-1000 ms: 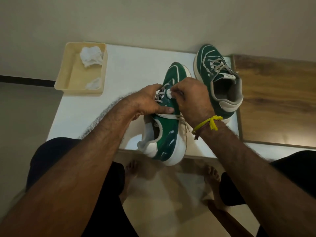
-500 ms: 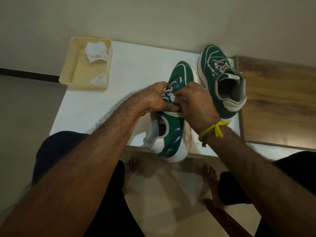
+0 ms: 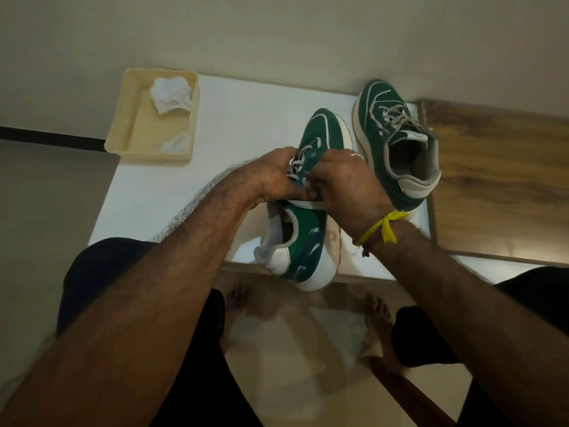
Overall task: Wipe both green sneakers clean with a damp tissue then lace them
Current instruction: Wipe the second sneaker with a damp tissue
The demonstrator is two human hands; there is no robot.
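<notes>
now, left hand (image 3: 274, 177): fingers curled, pinching the laces (image 3: 297, 163)
right hand (image 3: 345, 186): pinches the same laces
near sneaker (image 3: 303, 245): tilted, heel overhanging the bench (image 3: 240, 118) edge
far sneaker (image 3: 397, 143): upright, laced

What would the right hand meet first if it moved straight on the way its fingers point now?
The right hand points left, so it would probably meet the left hand first, over the near sneaker; the depth is unclear.

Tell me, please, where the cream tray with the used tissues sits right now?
In the head view the cream tray sits on the white table's far left corner, left of both hands and the sneakers.
</notes>
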